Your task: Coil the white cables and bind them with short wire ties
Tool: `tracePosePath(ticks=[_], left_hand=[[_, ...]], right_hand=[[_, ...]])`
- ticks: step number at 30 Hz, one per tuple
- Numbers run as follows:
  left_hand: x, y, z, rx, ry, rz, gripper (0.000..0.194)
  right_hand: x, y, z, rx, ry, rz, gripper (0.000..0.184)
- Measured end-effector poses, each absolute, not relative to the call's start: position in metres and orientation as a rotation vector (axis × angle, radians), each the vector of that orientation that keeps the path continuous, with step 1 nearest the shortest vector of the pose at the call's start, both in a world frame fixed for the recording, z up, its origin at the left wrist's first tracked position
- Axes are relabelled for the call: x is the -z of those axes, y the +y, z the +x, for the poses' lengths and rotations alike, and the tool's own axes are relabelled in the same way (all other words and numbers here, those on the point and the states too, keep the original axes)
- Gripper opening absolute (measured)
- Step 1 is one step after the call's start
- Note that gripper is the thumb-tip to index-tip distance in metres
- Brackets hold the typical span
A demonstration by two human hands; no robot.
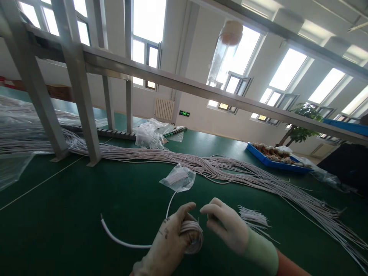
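Observation:
My left hand [168,239], in a whitish glove with dark printed marks, is closed around a coil of white cable [192,227]. From it one loose cable end [117,240] curves left over the table, its tip stripped. Another length rises behind the hand toward a small clear plastic bag [178,178] with pale contents. A thin white strand [198,220] stands upright at the coil's edge. Just right of the coil is my right hand [227,224], also gloved, its fingers bent and apart from the thumb. Nothing shows between them, and it does not touch the coil.
A pile of short white ties [254,216] lies right of my right hand on the green table [71,199]. Long bundled cables [184,159] run across behind. Metal posts [77,84] stand at left; a blue tray [273,163] and crumpled plastic [151,134] lie farther back.

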State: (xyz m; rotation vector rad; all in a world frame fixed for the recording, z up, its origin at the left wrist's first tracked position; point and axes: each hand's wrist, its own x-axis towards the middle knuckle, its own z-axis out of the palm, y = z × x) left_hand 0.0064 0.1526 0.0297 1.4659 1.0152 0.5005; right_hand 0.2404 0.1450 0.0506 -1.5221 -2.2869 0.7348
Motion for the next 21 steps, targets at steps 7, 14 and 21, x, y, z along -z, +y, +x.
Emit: tracePosePath(ticks=[7,14,21], left_hand=[[-0.028,0.151,0.014,-0.5,0.961,1.375,0.059],[-0.009,0.143,0.014,-0.577,1.084,1.688,0.055],[-0.011,0.149,0.012,-0.575,1.07,1.623,0.058]], right_hand=[[-0.055,0.16,0.236,-0.16,-2.96,-1.159,0.012],[-0.039,0.144,0.212,-1.127,-2.014,-1.788,0.018],[-0.04,0.141,0.225,-1.17,-1.881,-1.664,0.023]])
